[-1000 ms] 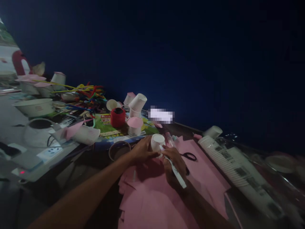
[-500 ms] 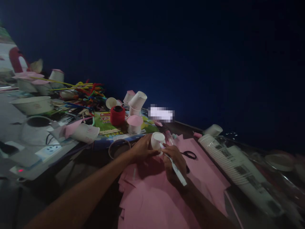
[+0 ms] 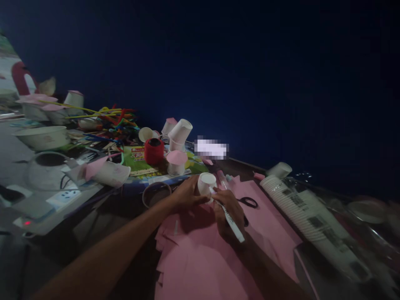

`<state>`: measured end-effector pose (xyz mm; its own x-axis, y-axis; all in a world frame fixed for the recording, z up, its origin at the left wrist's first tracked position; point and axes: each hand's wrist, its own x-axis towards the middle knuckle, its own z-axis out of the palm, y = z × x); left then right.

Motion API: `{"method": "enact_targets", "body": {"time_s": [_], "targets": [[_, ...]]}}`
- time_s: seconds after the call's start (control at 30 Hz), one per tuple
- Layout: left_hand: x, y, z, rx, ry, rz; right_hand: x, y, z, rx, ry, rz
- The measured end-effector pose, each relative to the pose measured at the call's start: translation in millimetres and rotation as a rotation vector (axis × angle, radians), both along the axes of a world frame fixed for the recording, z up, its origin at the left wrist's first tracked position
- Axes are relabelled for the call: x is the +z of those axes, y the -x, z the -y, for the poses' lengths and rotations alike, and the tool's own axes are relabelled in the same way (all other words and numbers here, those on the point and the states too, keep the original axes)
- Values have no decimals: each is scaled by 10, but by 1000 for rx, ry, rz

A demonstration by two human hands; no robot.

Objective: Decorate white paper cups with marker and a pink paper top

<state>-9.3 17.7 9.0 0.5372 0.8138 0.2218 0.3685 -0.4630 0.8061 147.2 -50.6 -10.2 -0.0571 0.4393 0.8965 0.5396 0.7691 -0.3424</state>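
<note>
My left hand grips a white paper cup from its left side; the cup's round base faces up. In my right hand is a white marker pen, its tip end against or very close to the cup's side. Fingers hide the exact point of contact. Both hands are over a stack of pink paper sheets. Just right of my right hand lie black-handled scissors, partly hidden by it.
A long sleeve of stacked paper cups lies at the right. Beyond my left hand stand a red yarn spool and a cup with a pink cone top. Colourful pipe cleaners are heaped farther back. A power strip sits at left.
</note>
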Motion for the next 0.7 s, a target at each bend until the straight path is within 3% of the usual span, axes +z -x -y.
{"method": "enact_targets", "body": {"time_s": [0.7], "targets": [[-10,4,-3,-5,-1,-16,-4,-10,1,-7,10,13]]}}
